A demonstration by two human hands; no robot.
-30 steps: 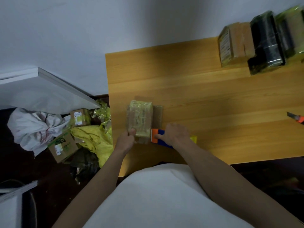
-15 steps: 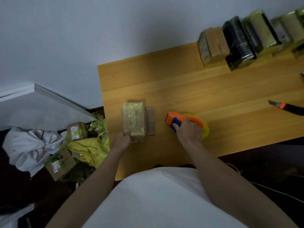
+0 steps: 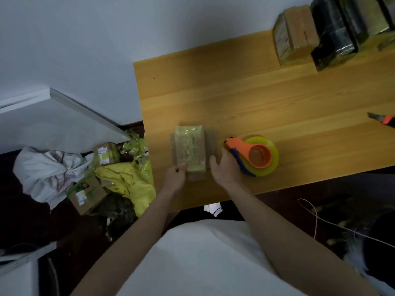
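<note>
On the wooden table (image 3: 277, 107) by the wall (image 3: 85, 39), left hand (image 3: 174, 178) grips the parcel (image 3: 189, 148), right hand (image 3: 226, 169) open.

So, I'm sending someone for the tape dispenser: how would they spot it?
On the wooden table, near its front edge, right of the parcel. The dispenser lies by the right hand: orange frame on a yellow roll, unlike the orange-marked knife farther right.
</note>
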